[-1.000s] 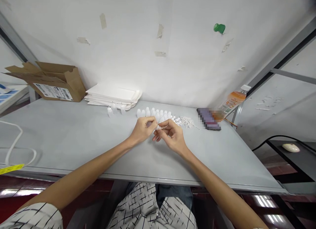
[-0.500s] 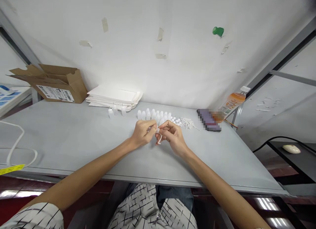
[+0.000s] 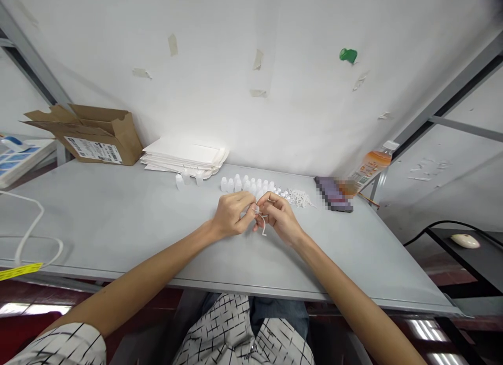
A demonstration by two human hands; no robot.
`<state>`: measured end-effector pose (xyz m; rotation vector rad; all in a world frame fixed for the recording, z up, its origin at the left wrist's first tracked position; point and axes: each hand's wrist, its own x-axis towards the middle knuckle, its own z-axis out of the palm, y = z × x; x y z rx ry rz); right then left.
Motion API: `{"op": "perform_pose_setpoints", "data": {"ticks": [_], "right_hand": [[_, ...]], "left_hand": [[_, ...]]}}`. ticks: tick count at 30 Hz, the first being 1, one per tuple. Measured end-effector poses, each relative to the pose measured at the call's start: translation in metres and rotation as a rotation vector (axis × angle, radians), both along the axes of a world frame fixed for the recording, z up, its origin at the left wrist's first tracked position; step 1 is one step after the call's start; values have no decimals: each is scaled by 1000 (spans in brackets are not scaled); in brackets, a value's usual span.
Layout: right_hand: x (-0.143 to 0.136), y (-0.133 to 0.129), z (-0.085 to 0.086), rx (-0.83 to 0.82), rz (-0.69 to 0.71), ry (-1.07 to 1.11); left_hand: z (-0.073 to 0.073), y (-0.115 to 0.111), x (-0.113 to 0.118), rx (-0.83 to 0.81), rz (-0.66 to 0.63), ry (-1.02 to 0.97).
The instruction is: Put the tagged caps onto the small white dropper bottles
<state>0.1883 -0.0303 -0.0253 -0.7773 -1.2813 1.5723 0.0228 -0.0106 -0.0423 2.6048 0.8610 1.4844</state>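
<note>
My left hand [image 3: 236, 214] is closed around what looks like a small white plastic bottle [image 3: 257, 209], mostly hidden by the fingers. Close against it, my right hand [image 3: 280, 216] pinches at the same spot. A thin, bent white strip [image 3: 263, 227] dangles there between the fingers of my right hand. Just beyond the hands, several small translucent white bottles [image 3: 238, 185] stand upright in rows. To their right are small white pieces with dark bits [image 3: 278, 192] and a loose heap of white strips [image 3: 300, 198].
Three more small bottles [image 3: 179, 182] stand left, before a stack of white sheets [image 3: 181, 156]. An opened cardboard box [image 3: 129, 139] is at the back left. A phone [image 3: 332, 189] and an orange drink bottle [image 3: 373, 163] lie right. A white cable [image 3: 29, 231] crosses the left edge.
Both hands have shifted slightly right and remain together. The bent strip hangs a little further right and lower. The whole view has tilted slightly.
</note>
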Motion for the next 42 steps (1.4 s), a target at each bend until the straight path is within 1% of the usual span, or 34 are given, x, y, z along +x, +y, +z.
{"op": "perform_pose_setpoints", "data": {"ticks": [3, 6, 9, 12, 15, 18, 19, 23, 26, 28, 31, 38, 42], "right_hand": [[5, 3, 5, 85, -87, -75], [13, 8, 9, 159, -183, -163], [20, 12, 11, 234, -250, -245], [24, 14, 11, 255, -254, -315], [24, 15, 10, 216, -226, -330], [28, 20, 7, 208, -244, -352], [32, 23, 6, 228, -275, -379], [55, 35, 1, 399, -498, -592], [75, 41, 1, 456, -556, -737], [84, 43, 3, 454, -533, -819], [90, 42, 6, 441, -437, -922], [89, 39, 8, 428, -288, -1030], [89, 40, 7, 427, -244, -1089]], "left_hand": [[4, 1, 1, -115, 42, 36], [8, 3, -1, -170, 38, 116], [8, 5, -2, -210, 21, 203], [4, 6, -2, -286, -1, 244], [2, 7, -1, -369, -14, 225], [2, 8, -1, -451, 10, 201], [3, 8, -1, -470, 27, 199], [5, 9, -1, -527, 60, 196], [5, 9, -1, -548, 48, 190], [5, 9, -1, -553, 41, 194], [4, 9, -1, -569, 23, 200], [3, 9, -1, -601, 0, 192], [5, 8, 0, -587, 7, 189]]}}
